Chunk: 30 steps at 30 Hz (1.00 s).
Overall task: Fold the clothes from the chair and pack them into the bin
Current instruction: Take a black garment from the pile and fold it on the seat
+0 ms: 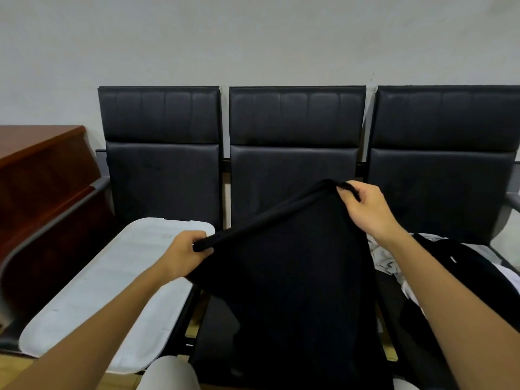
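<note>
A black garment (292, 277) hangs in front of the middle seat, stretched by its top edge between both hands. My left hand (187, 253) grips its lower left corner just over the white bin. My right hand (365, 209) pinches the upper right corner, raised higher. The cloth drapes down over the middle seat and hides it. A white bin with its lid on (112, 291) rests on the left seat. On the right seat lies a pile of clothes (461, 266), black, grey and white, partly hidden by my right forearm.
A row of three black padded chairs (295, 116) stands against a pale wall. A brown wooden desk (39, 175) sits at the left, beside the grey armrest (56, 220). My knee in light trousers (168, 372) shows at the bottom.
</note>
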Tool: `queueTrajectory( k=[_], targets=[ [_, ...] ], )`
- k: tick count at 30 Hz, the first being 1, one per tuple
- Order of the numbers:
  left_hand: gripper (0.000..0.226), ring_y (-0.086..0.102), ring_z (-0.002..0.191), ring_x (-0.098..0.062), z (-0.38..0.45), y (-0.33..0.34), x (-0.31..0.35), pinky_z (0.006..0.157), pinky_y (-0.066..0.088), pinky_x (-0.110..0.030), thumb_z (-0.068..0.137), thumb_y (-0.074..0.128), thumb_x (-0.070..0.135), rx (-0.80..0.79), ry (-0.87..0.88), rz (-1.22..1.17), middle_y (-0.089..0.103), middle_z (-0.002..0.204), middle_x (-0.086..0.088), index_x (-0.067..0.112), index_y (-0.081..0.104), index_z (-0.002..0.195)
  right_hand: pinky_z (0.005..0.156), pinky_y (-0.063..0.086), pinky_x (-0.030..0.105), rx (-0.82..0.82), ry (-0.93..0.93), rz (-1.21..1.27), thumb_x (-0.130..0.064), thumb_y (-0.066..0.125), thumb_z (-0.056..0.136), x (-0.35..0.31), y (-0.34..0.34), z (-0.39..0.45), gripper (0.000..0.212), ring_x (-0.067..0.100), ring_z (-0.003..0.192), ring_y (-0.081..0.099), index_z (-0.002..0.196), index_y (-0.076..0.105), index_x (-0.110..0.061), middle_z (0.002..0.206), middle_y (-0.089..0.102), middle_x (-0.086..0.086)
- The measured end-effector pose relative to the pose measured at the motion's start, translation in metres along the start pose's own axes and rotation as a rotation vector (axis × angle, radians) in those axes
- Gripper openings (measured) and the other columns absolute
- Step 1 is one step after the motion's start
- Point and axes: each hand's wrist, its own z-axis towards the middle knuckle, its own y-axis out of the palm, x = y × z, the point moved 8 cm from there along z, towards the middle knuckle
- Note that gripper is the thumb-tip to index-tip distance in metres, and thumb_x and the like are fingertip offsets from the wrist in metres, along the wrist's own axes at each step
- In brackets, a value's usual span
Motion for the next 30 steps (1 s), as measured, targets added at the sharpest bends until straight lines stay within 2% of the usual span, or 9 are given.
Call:
queueTrajectory(
  k=[4,10,15,19,21,22,25,28,30],
  targets=[
    [0.047,0.042,0.053,-0.01,0.046,-0.046,0.011,0.052,0.035,-0.02,0.077,0.076,-0.001,0.177,0.088,0.108,0.044,0.052,0.005,0.02,0.041,0.054,0.075,0.048,0.029,0.073,0.072,-0.004,-0.018,0.056,0.1,0.042,-0.029,0.036,0.02,0.017,0.087,0.064,0.088,0.072,-0.019,0.084,0.069,-0.003],
    [0.032,0.056,0.058,-0.034,0.088,-0.102,0.058,0.056,0.051,-0.048,0.074,0.062,-0.008,0.403,0.236,0.311,0.053,0.057,-0.008,0.016,0.045,0.062,0.08,0.048,0.034,0.196,-0.007,0.213,-0.018,0.062,0.097,0.033,-0.063,0.074,0.013,0.011,0.084,0.058,0.092,0.073,-0.02,0.084,0.067,-0.002],
    [0.025,0.056,0.055,-0.038,0.054,-0.075,0.044,0.051,0.047,-0.038,0.066,0.072,-0.003,0.405,0.28,0.543,0.056,0.056,-0.007,0.012,0.052,0.067,0.065,0.049,0.016,0.12,-0.038,0.174,-0.014,0.063,0.096,0.042,-0.044,0.036,0.011,0.001,0.072,0.058,0.091,0.071,-0.009,0.074,0.067,-0.008],
    [0.029,0.06,0.055,-0.036,0.008,0.004,-0.02,0.046,0.039,-0.031,0.055,0.078,-0.003,0.126,0.27,0.751,0.059,0.06,-0.008,0.017,0.063,0.071,0.067,0.049,0.036,-0.139,0.114,-0.017,-0.036,0.073,0.087,0.123,0.02,-0.044,0.029,0.01,0.071,0.059,0.08,0.069,-0.008,0.075,0.068,0.013],
    [0.022,0.064,0.081,-0.036,-0.017,0.058,-0.064,0.065,0.048,-0.037,0.072,0.068,0.005,-0.212,0.14,0.824,0.067,0.081,-0.008,0.019,0.065,0.089,0.07,0.048,0.029,-0.3,0.174,-0.171,-0.017,0.078,0.083,0.167,0.055,-0.088,0.017,-0.003,0.069,0.06,0.072,0.074,-0.029,0.072,0.07,-0.003],
    [0.017,0.064,0.094,-0.032,-0.031,0.083,-0.087,0.077,0.047,-0.035,0.08,0.062,0.012,-0.368,0.069,0.82,0.066,0.09,-0.005,0.021,0.061,0.095,0.072,0.048,0.024,-0.382,0.183,-0.225,-0.01,0.08,0.081,0.188,0.071,-0.107,0.035,-0.005,0.071,0.063,0.07,0.073,-0.042,0.072,0.071,-0.013],
    [0.027,0.054,0.092,-0.012,-0.075,0.134,-0.134,0.081,0.038,-0.027,0.084,0.066,0.045,-0.664,-0.069,0.689,0.056,0.096,0.009,0.028,0.05,0.098,0.078,0.048,0.018,-0.747,0.305,-0.393,-0.021,0.082,0.079,0.229,0.113,-0.164,0.044,-0.003,0.082,0.064,0.059,0.064,-0.056,0.075,0.063,-0.023],
    [0.038,0.054,0.083,-0.007,-0.091,0.158,-0.147,0.07,0.037,-0.021,0.083,0.06,0.064,-0.744,-0.157,0.522,0.055,0.087,0.015,0.029,0.053,0.095,0.07,0.047,0.018,-1.171,0.5,-0.363,-0.051,0.076,0.079,0.233,0.128,-0.208,0.008,0.003,0.084,0.064,0.077,0.072,-0.045,0.086,0.068,-0.015],
    [0.031,0.059,0.084,-0.008,-0.084,0.169,-0.14,0.071,0.041,-0.022,0.089,0.056,0.06,-0.709,-0.165,0.47,0.06,0.087,0.013,0.029,0.056,0.093,0.06,0.046,0.017,-1.172,0.591,-0.288,-0.053,0.071,0.084,0.24,0.125,-0.207,0.025,0.007,0.077,0.067,0.088,0.073,-0.029,0.084,0.071,-0.007]
  ],
)
